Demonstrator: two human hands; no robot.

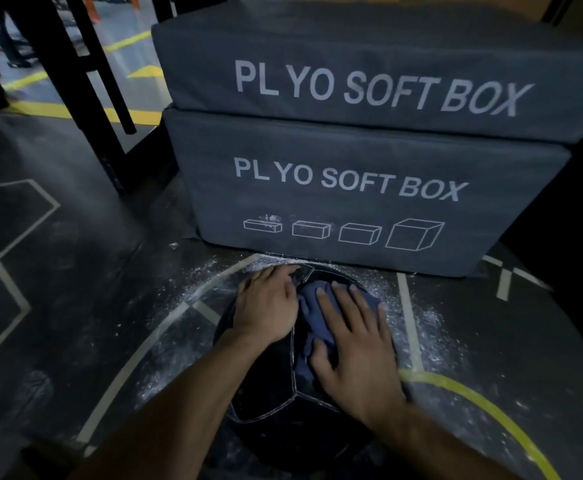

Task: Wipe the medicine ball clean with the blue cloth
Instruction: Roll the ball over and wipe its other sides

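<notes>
A black medicine ball (269, 386) with pale seams lies on the dark floor just in front of me. On its top right lies the crumpled blue cloth (312, 313). My right hand (356, 344) presses flat on the cloth, fingers spread and straight. My left hand (266, 304) rests on the ball's upper left side with fingers laid over its far curve, touching the cloth's edge. Both forearms cover the ball's near part.
Two stacked grey soft plyo boxes (352, 188) stand directly behind the ball. White powder (428, 327) is scattered on the floor around it. Black rack legs (86, 81) rise at the back left. Yellow and pale lines mark the floor.
</notes>
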